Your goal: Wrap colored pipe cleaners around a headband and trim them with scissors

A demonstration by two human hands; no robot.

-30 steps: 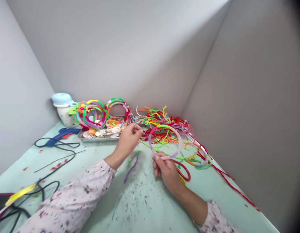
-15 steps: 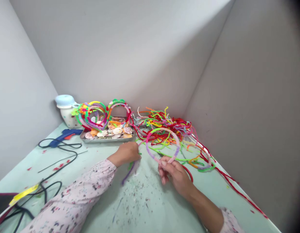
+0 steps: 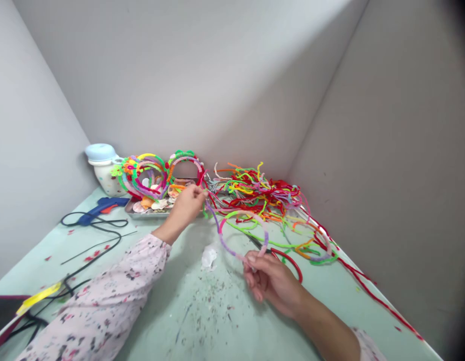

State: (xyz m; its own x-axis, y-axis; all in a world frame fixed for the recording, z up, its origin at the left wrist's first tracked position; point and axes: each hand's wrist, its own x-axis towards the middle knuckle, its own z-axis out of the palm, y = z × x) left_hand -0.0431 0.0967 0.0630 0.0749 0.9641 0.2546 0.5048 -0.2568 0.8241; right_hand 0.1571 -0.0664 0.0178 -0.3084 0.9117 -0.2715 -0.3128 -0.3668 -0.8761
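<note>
My right hand (image 3: 270, 278) pinches the lower edge of a headband hoop (image 3: 265, 233) wrapped in pink, purple and green pipe cleaner, held up above the table. My left hand (image 3: 190, 203) is raised at the front right corner of the shell tray (image 3: 149, 215), fingertips pinched together on a purple pipe cleaner (image 3: 213, 213). That strand slopes down toward the hoop's left side; whether it is fixed there I cannot tell. A bit of green hangs below my left fingers. Beside my right hand lie red-handled scissors (image 3: 292, 263), partly covered.
Finished colourful headbands (image 3: 145, 175) stand on the tray's shells. Loose pipe cleaners (image 3: 255, 190) are heaped at the back right. A blue glue gun (image 3: 100, 208) with black cord, a lidded white jar (image 3: 106, 175) and a crumpled translucent piece (image 3: 208, 256) are on the table.
My left hand has moved up and away toward the tray, drawing the purple strand with it and uncovering the translucent piece. The hoop has dropped slightly and shifted left in my right hand.
</note>
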